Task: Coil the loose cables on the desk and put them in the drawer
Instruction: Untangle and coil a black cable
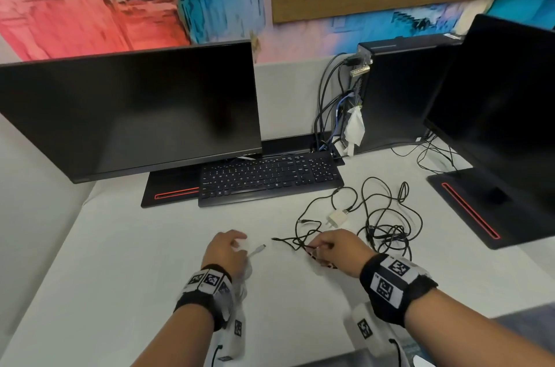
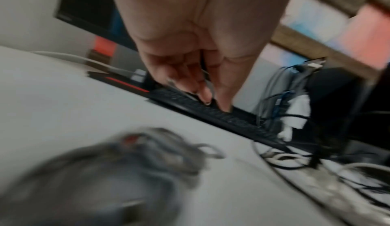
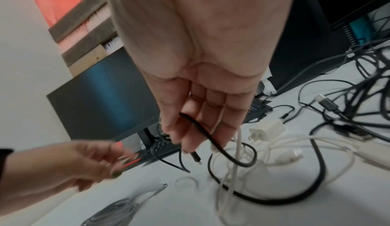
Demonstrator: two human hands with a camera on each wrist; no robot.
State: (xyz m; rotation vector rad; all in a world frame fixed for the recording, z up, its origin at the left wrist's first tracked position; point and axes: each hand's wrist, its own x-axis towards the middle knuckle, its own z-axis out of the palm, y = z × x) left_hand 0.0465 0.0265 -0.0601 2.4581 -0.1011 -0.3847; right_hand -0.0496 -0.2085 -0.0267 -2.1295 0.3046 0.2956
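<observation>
My right hand (image 1: 326,246) pinches a thin black cable (image 1: 288,242) between thumb and fingers just above the desk. In the right wrist view that black cable (image 3: 211,139) crosses the right hand's fingers (image 3: 190,138), and its plug hangs below them. A tangle of black cables (image 1: 387,231) and a white charger (image 1: 338,218) lie just beyond. My left hand (image 1: 231,246) hovers with loosely curled fingers beside a white cable plug (image 1: 258,250). The grey-white coil (image 3: 118,211) lies on the desk under the left hand (image 3: 94,161), and is blurred in the left wrist view. No drawer is in view.
A black keyboard (image 1: 270,177) and a dark monitor (image 1: 129,114) stand behind the hands. A second monitor (image 1: 510,111) with its base (image 1: 468,210) is at the right. A computer tower (image 1: 396,90) with plugged-in cables (image 1: 330,102) stands at the back.
</observation>
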